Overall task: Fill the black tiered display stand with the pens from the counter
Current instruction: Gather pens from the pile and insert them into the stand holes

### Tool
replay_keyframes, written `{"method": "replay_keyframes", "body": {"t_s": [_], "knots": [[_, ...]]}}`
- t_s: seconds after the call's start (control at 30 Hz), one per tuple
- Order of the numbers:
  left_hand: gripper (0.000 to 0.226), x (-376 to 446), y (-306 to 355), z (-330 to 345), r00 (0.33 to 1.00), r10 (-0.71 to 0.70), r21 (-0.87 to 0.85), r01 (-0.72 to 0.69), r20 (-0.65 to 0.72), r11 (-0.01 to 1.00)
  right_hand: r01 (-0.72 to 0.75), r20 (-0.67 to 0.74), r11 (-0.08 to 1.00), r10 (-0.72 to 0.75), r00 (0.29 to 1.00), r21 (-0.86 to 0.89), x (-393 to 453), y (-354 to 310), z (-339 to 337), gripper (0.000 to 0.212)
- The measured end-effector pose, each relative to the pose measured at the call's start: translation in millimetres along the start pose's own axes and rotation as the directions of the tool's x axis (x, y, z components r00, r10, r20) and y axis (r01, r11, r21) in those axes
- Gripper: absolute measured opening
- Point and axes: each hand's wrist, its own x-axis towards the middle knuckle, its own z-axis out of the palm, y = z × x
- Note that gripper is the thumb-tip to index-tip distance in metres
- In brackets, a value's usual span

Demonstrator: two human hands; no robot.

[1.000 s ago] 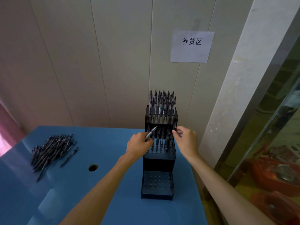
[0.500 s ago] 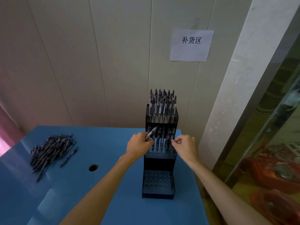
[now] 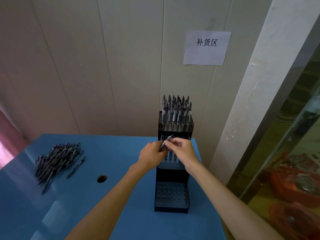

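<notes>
I have both hands up in front of the middle tier of the black plastic three-tiered display stand [image 3: 173, 174], which stands near the right edge of the blue counter [image 3: 112, 205], close to the pale panelled wall [image 3: 86, 66]. My left hand [image 3: 152, 155] is curled around a slim dark-and-clear pen [image 3: 166, 140] that slants up to the right out of my fist, and the thumb and forefinger of my right hand [image 3: 183, 152] pinch that same pen near its upper end, so both sets of fingers are narrow and closed on it; whether my left fist hides more pens I cannot tell. By my reckoning the job is somewhere around the midpoint. The top tier is packed with upright pens [image 3: 176, 111], their clips bristling above the rim, and looks finished. The middle tier holds some upright pens, visible below and between my hands, but my hands cover most of it, so I cannot say how many holes remain there. The bottom tier [image 3: 171, 194] shows only its grid of round holes, with no pens standing in it, so all of that is left to do. Well apart, on the far left of the counter, lies the loose heap of dark pens [image 3: 57, 160] waiting to go in, with one stray pen [image 3: 76, 168] just beside it and a round hole [image 3: 102, 178] in the countertop between the heap and the stand. I judge that many trips to that heap are left.
</notes>
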Motion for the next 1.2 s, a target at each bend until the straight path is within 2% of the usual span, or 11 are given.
{"method": "replay_keyframes", "body": {"t_s": [0.17, 0.33, 0.47, 0.57, 0.63, 0.93, 1.2], "knots": [[0.004, -5, -6, -10, 0.999, 0.032, 0.064, -0.034, 0.028, 0.997, -0.015, 0.013, 0.997, 0.014, 1.000, 0.071, 2, 0, 8, 0.011], [0.022, -8, -22, -22, 0.987, 0.038, 0.063, -0.048, 0.154, 0.997, 0.064, -0.065, 0.994, -0.059, 0.996, 0.083, 6, 0, 10, 0.007], [0.049, -12, -42, -30, 0.991, 0.061, 0.090, -0.071, 0.116, 0.993, 0.215, -0.129, 0.967, -0.232, 0.964, -0.134, 12, 2, 6, 0.013], [0.050, -12, -50, -33, 0.997, 0.067, 0.173, -0.074, 0.045, 0.982, 0.282, -0.153, 0.895, -0.350, 0.924, -0.347, 15, 3, 9, 0.014], [0.047, -10, -50, -34, 0.997, 0.076, 0.212, -0.076, 0.006, 0.974, 0.307, -0.163, 0.866, -0.395, 0.904, -0.395, 15, 2, 13, 0.015], [0.034, -4, -55, -33, 0.994, 0.103, 0.266, -0.087, -0.047, 0.960, 0.312, -0.167, 0.838, -0.421, 0.892, -0.449, 20, 3, 18, 0.019], [0.032, -3, -52, -34, 0.992, 0.116, 0.262, -0.099, -0.050, 0.960, 0.265, -0.135, 0.832, -0.371, 0.919, -0.488, 21, 8, 22, 0.019]]}}
